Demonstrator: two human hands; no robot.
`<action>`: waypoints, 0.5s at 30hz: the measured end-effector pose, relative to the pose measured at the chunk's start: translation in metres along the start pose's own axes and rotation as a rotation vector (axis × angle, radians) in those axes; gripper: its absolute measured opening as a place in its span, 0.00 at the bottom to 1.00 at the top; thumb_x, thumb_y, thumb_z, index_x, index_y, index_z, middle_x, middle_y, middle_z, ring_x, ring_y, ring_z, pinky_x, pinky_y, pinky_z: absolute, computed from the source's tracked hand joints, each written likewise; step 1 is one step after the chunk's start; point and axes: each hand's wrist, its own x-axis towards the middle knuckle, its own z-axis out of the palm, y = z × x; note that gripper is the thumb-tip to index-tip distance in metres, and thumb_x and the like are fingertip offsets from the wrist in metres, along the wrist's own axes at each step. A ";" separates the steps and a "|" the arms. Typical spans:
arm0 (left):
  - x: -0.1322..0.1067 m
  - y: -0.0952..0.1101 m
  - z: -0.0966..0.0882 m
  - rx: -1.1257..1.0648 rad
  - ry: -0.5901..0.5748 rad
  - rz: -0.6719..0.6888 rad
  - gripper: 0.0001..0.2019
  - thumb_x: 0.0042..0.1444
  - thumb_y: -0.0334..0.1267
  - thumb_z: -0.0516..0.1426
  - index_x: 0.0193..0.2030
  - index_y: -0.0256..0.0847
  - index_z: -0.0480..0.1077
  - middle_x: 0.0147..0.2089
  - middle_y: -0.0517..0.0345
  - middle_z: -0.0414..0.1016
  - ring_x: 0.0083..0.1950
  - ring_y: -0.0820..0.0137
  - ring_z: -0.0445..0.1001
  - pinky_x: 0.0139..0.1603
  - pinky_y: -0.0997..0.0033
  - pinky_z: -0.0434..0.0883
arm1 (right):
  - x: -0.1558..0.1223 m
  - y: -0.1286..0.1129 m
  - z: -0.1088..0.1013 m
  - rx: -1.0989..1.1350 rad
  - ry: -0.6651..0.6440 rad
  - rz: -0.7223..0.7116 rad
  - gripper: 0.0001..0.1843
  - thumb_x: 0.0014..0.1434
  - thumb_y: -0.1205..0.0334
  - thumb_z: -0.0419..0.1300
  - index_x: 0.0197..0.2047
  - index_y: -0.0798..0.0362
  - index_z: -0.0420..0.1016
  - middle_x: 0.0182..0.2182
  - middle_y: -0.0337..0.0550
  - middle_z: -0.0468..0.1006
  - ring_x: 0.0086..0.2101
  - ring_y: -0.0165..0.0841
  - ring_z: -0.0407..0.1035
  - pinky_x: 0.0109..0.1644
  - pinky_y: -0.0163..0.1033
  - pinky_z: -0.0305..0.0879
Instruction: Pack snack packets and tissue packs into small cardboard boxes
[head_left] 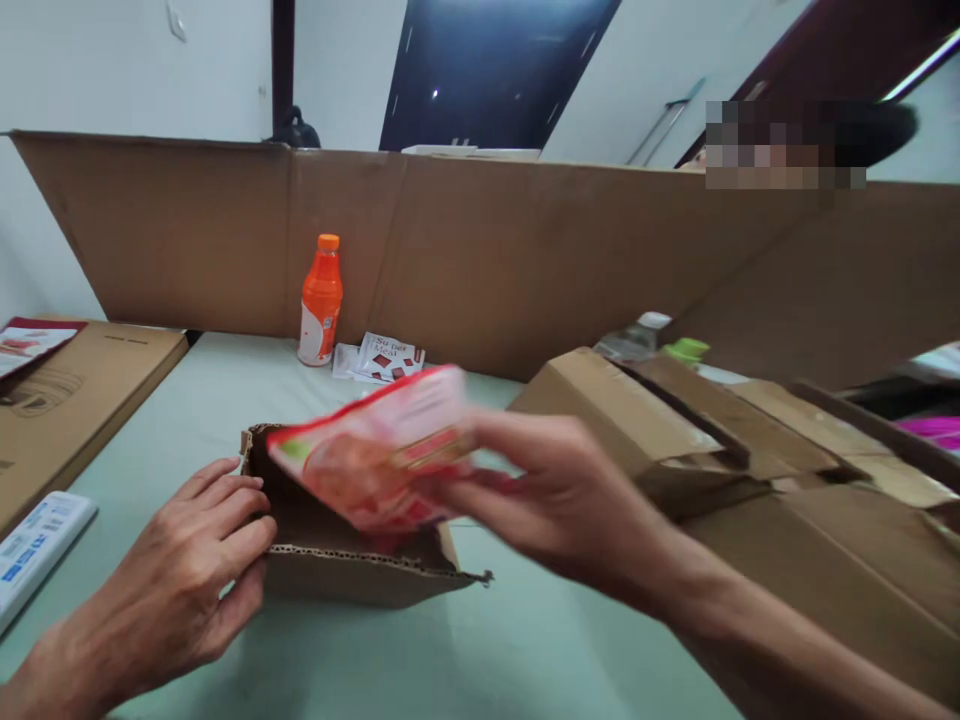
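Note:
A small open cardboard box (352, 577) stands on the pale green table in front of me. My left hand (196, 560) grips its left end, fingertips over the rim and thumb on the outside. Above the box opening, my right hand (536, 470) pinches a red and pink food packet (375, 455) at its right end, thumb on one side and fingers on the other. The packet is tilted, slightly blurred, and covers much of the box's inside. Its lower edge reaches down to the opening; I cannot tell whether it touches the box.
An orange bottle (321, 305) and white sachets (386, 358) stand and lie behind the box. Larger cardboard boxes (832, 560) fill the right side. A flat carton (97, 400) and a white box (41, 550) lie left. A cardboard screen (487, 250) closes the back; a person is beyond it.

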 end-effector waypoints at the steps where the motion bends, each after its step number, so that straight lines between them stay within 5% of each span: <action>1: 0.002 0.001 -0.002 0.005 -0.008 0.000 0.12 0.64 0.26 0.52 0.39 0.39 0.76 0.40 0.53 0.81 0.47 0.62 0.79 0.66 0.52 0.71 | 0.008 -0.004 0.012 -0.086 -0.181 -0.032 0.11 0.65 0.62 0.61 0.29 0.50 0.74 0.25 0.37 0.77 0.24 0.30 0.66 0.28 0.36 0.57; 3: 0.005 0.005 -0.006 0.014 -0.016 -0.005 0.12 0.62 0.26 0.52 0.39 0.39 0.76 0.40 0.52 0.81 0.44 0.61 0.79 0.63 0.51 0.72 | 0.023 -0.009 0.034 -0.243 -0.499 -0.032 0.14 0.63 0.67 0.60 0.25 0.52 0.71 0.23 0.38 0.75 0.22 0.27 0.60 0.27 0.36 0.50; 6: 0.016 0.010 -0.009 0.040 -0.079 -0.012 0.10 0.58 0.28 0.55 0.44 0.38 0.75 0.44 0.48 0.82 0.45 0.56 0.79 0.57 0.49 0.76 | 0.040 -0.015 0.062 -0.344 -0.808 -0.015 0.11 0.62 0.69 0.62 0.26 0.55 0.76 0.23 0.40 0.77 0.21 0.26 0.59 0.26 0.37 0.47; 10: 0.041 0.012 -0.008 0.111 -0.335 0.009 0.08 0.53 0.34 0.60 0.41 0.37 0.75 0.43 0.42 0.82 0.45 0.50 0.80 0.48 0.48 0.78 | 0.054 -0.021 0.081 -0.368 -0.978 -0.055 0.11 0.65 0.70 0.59 0.35 0.57 0.83 0.30 0.46 0.83 0.27 0.32 0.70 0.30 0.37 0.56; 15: 0.060 0.008 0.003 0.253 -0.501 0.102 0.05 0.48 0.36 0.61 0.30 0.37 0.78 0.33 0.43 0.83 0.39 0.51 0.81 0.60 0.43 0.72 | 0.051 -0.017 0.078 -0.300 -1.116 -0.092 0.08 0.65 0.69 0.61 0.40 0.56 0.84 0.36 0.47 0.86 0.31 0.33 0.76 0.31 0.36 0.58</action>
